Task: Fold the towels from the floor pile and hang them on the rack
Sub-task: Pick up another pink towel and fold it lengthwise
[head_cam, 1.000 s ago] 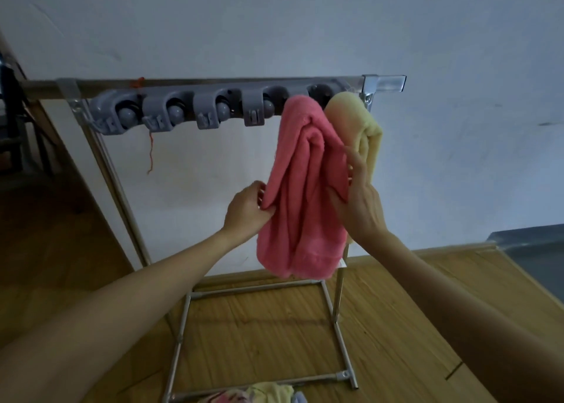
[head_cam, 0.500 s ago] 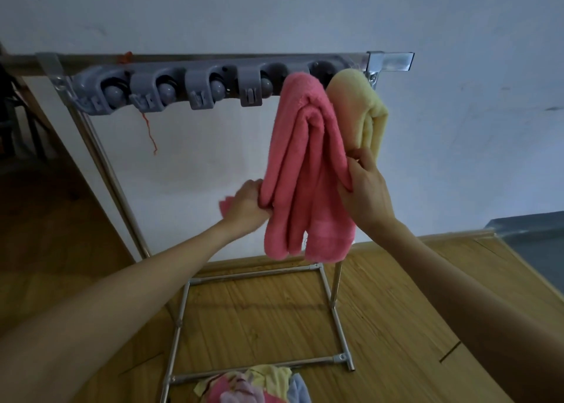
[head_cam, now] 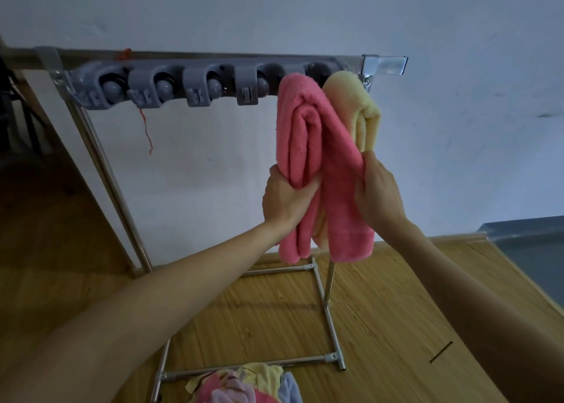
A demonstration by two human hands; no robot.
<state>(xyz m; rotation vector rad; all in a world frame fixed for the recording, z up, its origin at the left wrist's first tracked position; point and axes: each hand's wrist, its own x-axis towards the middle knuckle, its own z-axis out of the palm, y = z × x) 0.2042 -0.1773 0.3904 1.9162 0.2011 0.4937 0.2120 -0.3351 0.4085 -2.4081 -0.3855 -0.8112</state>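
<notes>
A folded pink towel (head_cam: pixel 308 134) hangs from the right end of the grey clip holder (head_cam: pixel 195 86) on the metal rack (head_cam: pixel 100 164). Beside it on the right hangs a folded yellow towel (head_cam: pixel 354 103), partly hidden behind the pink one. My left hand (head_cam: pixel 285 199) grips the pink towel's left hanging half, fingers curled round it. My right hand (head_cam: pixel 377 193) pinches the right half at its outer edge. The pile of towels (head_cam: pixel 244 384) lies on the floor by the rack's base, at the bottom of the view.
The rack stands against a white wall (head_cam: pixel 305 12) on a wooden floor (head_cam: pixel 396 326). Its base bars (head_cam: pixel 331 320) lie on the floor under the towels. A grey raised ledge (head_cam: pixel 531 241) is at the right. Dark furniture (head_cam: pixel 12 112) stands at the far left.
My left hand has moved from the pink towel's left edge to grip its left half. My right hand has closed on the right half. The two halves are drawn slightly apart.
</notes>
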